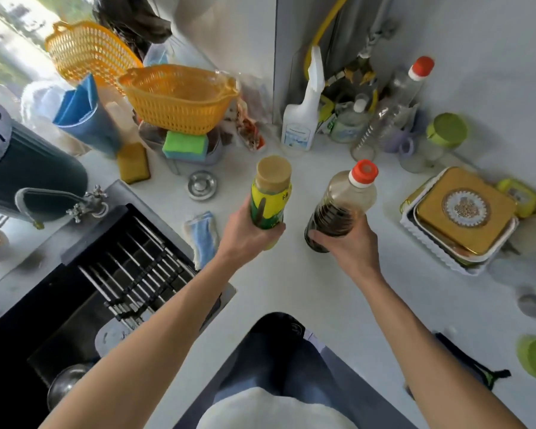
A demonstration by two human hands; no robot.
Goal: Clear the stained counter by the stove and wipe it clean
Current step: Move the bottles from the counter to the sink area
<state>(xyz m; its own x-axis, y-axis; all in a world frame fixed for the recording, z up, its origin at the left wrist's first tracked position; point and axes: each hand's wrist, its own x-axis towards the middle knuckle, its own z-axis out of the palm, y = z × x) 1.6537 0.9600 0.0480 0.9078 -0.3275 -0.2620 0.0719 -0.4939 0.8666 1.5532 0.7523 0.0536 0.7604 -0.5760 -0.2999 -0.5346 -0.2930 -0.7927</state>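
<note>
- White tabletop (291,289) runs from the black sink (84,289) at 9 o'clock to the corner wall at 12 o'clock.
- Left hand (245,235) has its grip curled round the lower part of a yellow-labelled bottle (270,196) with a tan cap, held upright near the centre.
- Right hand (350,246) has its grip wrapped round the base of a clear bottle (341,209) with a red cap and dark liquid, tilted slightly, just beside the first at 3 o'clock of it.
- Whether either bottle touches the tabletop cannot be told.
- Blue-and-white cloth (201,236) lies at the sink's edge, at 9 o'clock of the left hand.
- At 12 o'clock stand a white spray bottle (304,119) and an orange basket (180,97), with a green sponge (184,145) under the basket.
- Gold-lidded tin (464,209) sits in a white tray (430,243) at 3 o'clock.
</note>
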